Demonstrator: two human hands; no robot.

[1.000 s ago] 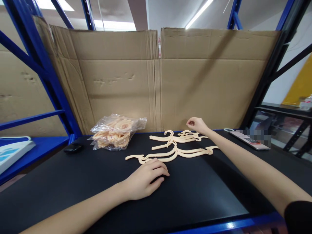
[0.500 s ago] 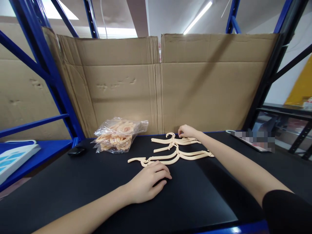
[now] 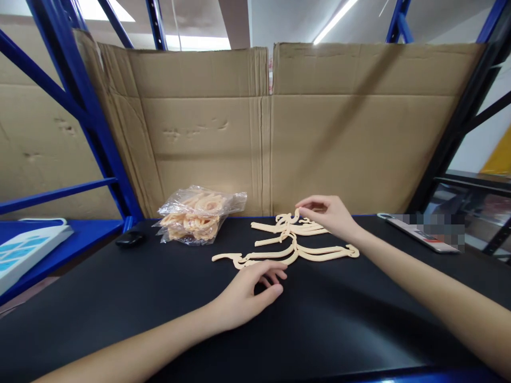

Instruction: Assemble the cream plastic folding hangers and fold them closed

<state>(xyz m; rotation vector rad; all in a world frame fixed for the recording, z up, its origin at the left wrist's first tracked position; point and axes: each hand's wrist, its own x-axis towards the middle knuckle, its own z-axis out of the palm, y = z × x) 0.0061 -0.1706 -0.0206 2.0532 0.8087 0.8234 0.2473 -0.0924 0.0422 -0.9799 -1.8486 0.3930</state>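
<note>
Cream plastic hangers and hanger parts lie in the middle of the black table (image 3: 131,298). My right hand (image 3: 329,213), above the far ones, pinches the curved end of a cream hanger part (image 3: 296,216) between thumb and fingertips; how far that part extends is unclear among the others. My left hand (image 3: 249,295) hovers or rests just in front of the nearest hanger (image 3: 325,254), hiding some of it. Its fingers are loosely curled and apart, with nothing visible in them. A short arm piece (image 3: 268,242) points left between the two rows.
A clear plastic bag (image 3: 195,215) of similar cream parts sits at the back left, beside a black mouse (image 3: 130,238). A phone-like flat object (image 3: 423,234), partly blurred out, lies at the right. Cardboard panels (image 3: 207,133) wall off the back, between blue rack posts (image 3: 99,143).
My right hand has risen and moved right, lifting the curved end of a hanger part. My left hand's thumb has spread from its fingers. The view has shifted slightly.
</note>
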